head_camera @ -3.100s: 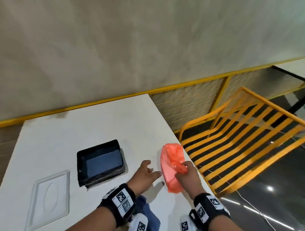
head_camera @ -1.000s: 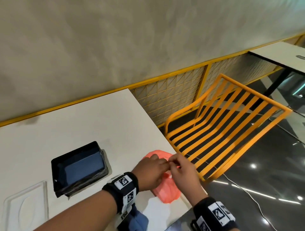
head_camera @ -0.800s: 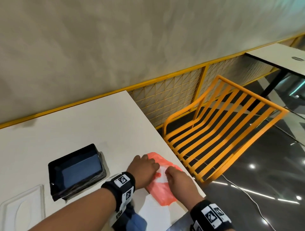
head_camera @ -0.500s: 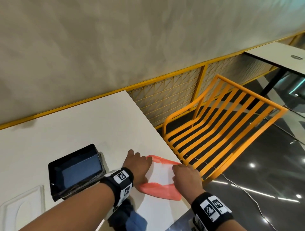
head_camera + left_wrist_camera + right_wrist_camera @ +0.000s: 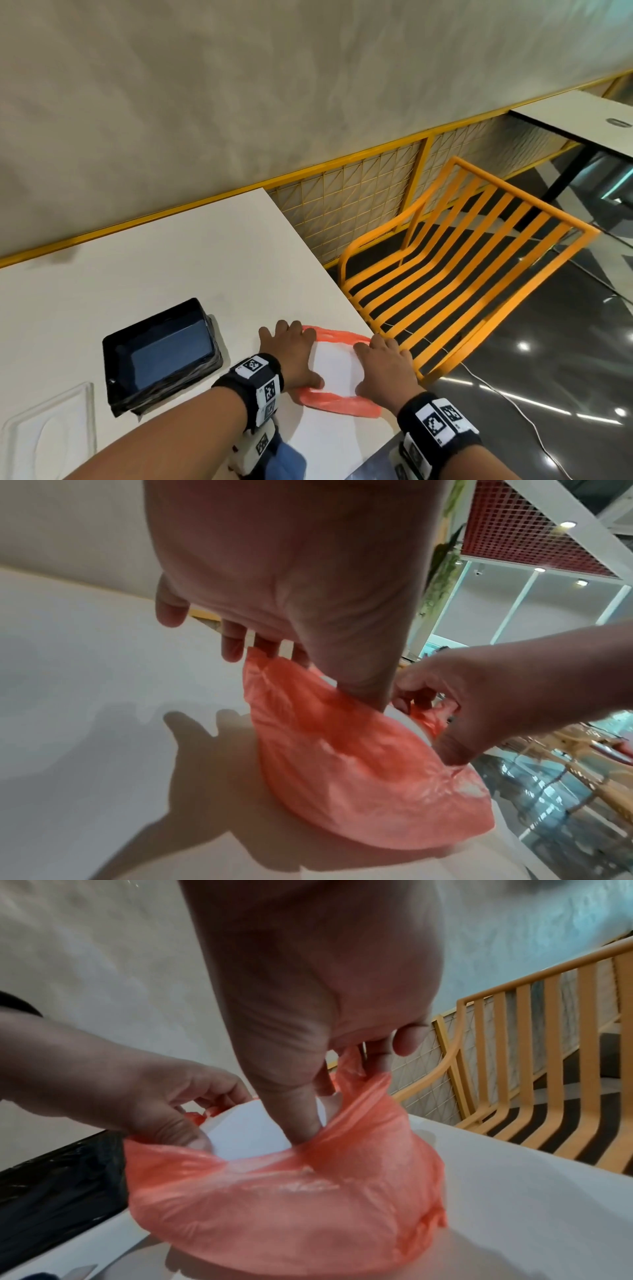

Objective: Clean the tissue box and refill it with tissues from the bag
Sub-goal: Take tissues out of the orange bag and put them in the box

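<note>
Both hands at the mouth of the orange plastic bag, near the table's right edge. Left hand pinches the bag's left rim, thumb inside, fingers curled over the outside; right hand pinches the right rim the same way. Mouth stretched wide between the two grips, white tissues showing inside. Black tissue box sits open-topped left of the left hand, apart from it. Clear lid lies further left. Blue cloth below the left wrist.
</note>
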A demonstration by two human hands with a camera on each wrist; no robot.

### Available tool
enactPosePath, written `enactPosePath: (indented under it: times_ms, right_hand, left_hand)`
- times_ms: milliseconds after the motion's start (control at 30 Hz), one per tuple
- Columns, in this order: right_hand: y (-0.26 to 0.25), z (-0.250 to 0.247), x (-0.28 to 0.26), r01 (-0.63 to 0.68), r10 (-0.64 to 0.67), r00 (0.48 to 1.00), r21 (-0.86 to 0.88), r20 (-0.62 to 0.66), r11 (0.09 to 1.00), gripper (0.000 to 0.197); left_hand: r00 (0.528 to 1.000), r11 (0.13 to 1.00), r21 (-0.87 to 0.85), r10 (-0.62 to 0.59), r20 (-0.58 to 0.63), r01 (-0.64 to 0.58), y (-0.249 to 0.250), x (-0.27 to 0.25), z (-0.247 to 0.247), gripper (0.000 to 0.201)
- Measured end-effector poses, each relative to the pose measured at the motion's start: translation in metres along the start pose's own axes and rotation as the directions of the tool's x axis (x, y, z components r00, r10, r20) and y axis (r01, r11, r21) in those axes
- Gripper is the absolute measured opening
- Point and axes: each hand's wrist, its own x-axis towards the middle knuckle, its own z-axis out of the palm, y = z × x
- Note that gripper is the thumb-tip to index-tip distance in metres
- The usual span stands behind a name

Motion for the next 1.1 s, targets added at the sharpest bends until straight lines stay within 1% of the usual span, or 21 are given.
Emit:
enactPosePath:
  times_ms: [67,133,200,233,300,367,400,433,500,567,700,733,767,833,900,933,1000,1033,1067,1100]
  right_hand:
    - [0.002,0.001,0.002,0.021,-0.021,1.000,0.025,-0.004,0.999,0.062]
    - [0.001,0.001,0.002,0.057,-0.057,0.998,0.036,-0.017,0.998,0.058]
    - [-0.002,0.002,0.000,0.084,-0.082,0.996,0.052,-0.044,0.995,0.051]
    - [-0.003,0.002,-0.001,0.094,-0.090,0.994,0.064,-0.060,0.994,0.051]
    - [-0.003,0.004,-0.004,0.118,-0.111,0.990,0.078,-0.089,0.990,0.058]
    - [-0.003,0.005,-0.006,0.146,-0.139,0.986,0.069,-0.093,0.987,0.064]
    - [-0.002,0.006,-0.008,0.153,-0.147,0.985,0.062,-0.090,0.986,0.063]
    - [-0.001,0.005,-0.010,0.153,-0.149,0.985,0.053,-0.084,0.987,0.060]
    - [0.001,0.002,-0.013,0.144,-0.140,0.988,0.052,-0.069,0.988,0.055]
    - [0.004,-0.003,-0.016,0.125,-0.120,0.991,0.096,-0.058,0.988,0.056]
    - [0.011,-0.022,-0.019,0.079,-0.082,0.997,0.219,0.003,0.973,0.076]
    - [0.014,-0.027,-0.019,0.074,-0.080,0.997,0.229,0.018,0.971,0.077]
    - [0.016,-0.032,-0.020,0.084,-0.092,0.995,0.226,0.027,0.971,0.074]
    - [0.019,-0.042,-0.023,0.111,-0.125,0.991,0.222,0.049,0.969,0.059]
    - [0.022,-0.053,-0.027,0.112,-0.138,0.988,0.286,0.070,0.952,0.044]
    - [0.023,-0.061,-0.028,0.116,-0.151,0.986,0.346,0.076,0.931,0.039]
    - [0.021,-0.077,-0.030,0.155,-0.192,0.981,0.461,0.035,0.874,0.034]
    - [0.019,-0.085,-0.031,0.169,-0.202,0.979,0.525,0.007,0.834,0.032]
    - [0.017,-0.093,-0.032,0.167,-0.193,0.981,0.601,-0.022,0.782,0.029]
    - [0.008,-0.102,-0.029,0.169,-0.189,0.981,0.672,-0.045,0.721,0.023]
  left_hand:
    - [1.000,1.000,-0.001,0.016,-0.012,-0.016,0.000,0.002,0.001,0.086]
    - [0.996,0.995,0.051,0.086,-0.035,-0.084,0.003,0.003,-0.001,0.088]
    - [0.988,0.988,0.069,0.145,-0.060,-0.140,0.007,0.005,-0.003,0.085]
    - [0.986,0.987,0.052,0.153,-0.064,-0.150,0.009,0.006,-0.004,0.082]
    - [0.993,0.993,0.002,0.119,-0.027,-0.119,0.011,0.009,-0.005,0.079]
    - [0.996,0.997,-0.025,0.077,0.054,-0.075,0.010,0.009,-0.006,0.077]
    - [0.994,0.997,-0.031,0.077,0.078,-0.074,0.010,0.009,-0.007,0.073]
    - [0.993,0.995,-0.039,0.090,0.077,-0.087,0.009,0.008,-0.007,0.066]
    - [0.992,0.990,-0.057,0.127,0.024,-0.126,0.007,0.003,-0.006,0.050]
    - [0.985,0.983,-0.061,0.168,-0.043,-0.171,0.005,-0.002,-0.004,0.040]
    - [0.956,0.961,-0.087,0.245,-0.158,-0.261,0.003,-0.017,-0.001,0.030]
    - [0.947,0.955,-0.098,0.258,-0.189,-0.280,0.003,-0.022,-0.003,0.028]
    - [0.937,0.948,-0.117,0.265,-0.229,-0.296,0.003,-0.028,-0.003,0.027]
    - [0.923,0.927,-0.208,0.242,-0.299,-0.311,0.002,-0.037,-0.004,0.029]
    - [0.911,0.870,-0.375,0.175,-0.373,-0.321,0.002,-0.046,-0.010,0.022]
    - [0.902,0.814,-0.476,0.126,-0.413,-0.332,0.002,-0.053,-0.015,0.015]
    - [0.893,0.645,-0.679,0.011,-0.450,-0.350,-0.004,-0.067,-0.025,0.006]
    - [0.892,0.563,-0.750,-0.047,-0.449,-0.348,-0.009,-0.075,-0.030,0.003]
    - [0.890,0.500,-0.796,-0.100,-0.445,-0.342,-0.012,-0.079,-0.035,0.008]
    - [0.875,0.451,-0.824,-0.167,-0.455,-0.343,-0.022,-0.086,-0.037,0.014]
